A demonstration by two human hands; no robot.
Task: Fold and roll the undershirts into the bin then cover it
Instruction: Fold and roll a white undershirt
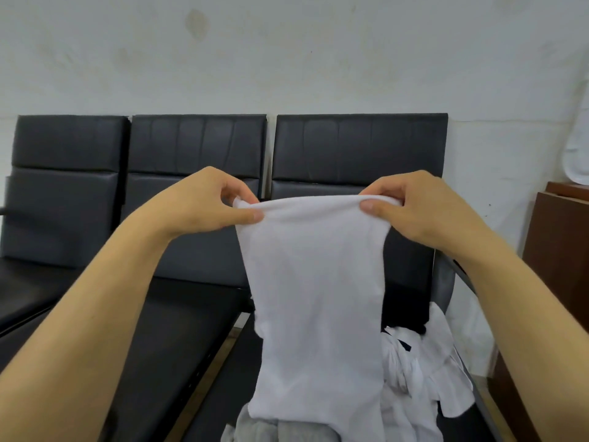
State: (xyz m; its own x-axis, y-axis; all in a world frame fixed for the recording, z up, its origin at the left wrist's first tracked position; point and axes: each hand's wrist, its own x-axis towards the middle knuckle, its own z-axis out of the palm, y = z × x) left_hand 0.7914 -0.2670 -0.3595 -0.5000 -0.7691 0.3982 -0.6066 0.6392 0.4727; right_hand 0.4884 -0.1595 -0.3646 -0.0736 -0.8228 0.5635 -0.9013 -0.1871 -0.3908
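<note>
White undershirt (314, 282) held up over the seat, top edge pinched by left hand (204, 202) and right hand (420, 208), stretched taut so it hangs flat for folding. More undershirts heaped (424, 371) below. Bin not seen.

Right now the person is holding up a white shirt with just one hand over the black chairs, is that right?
Not quite. Both hands hold it: the left hand and the right hand each pinch the top edge of the white shirt over the black chairs, as the head view shows.
</note>
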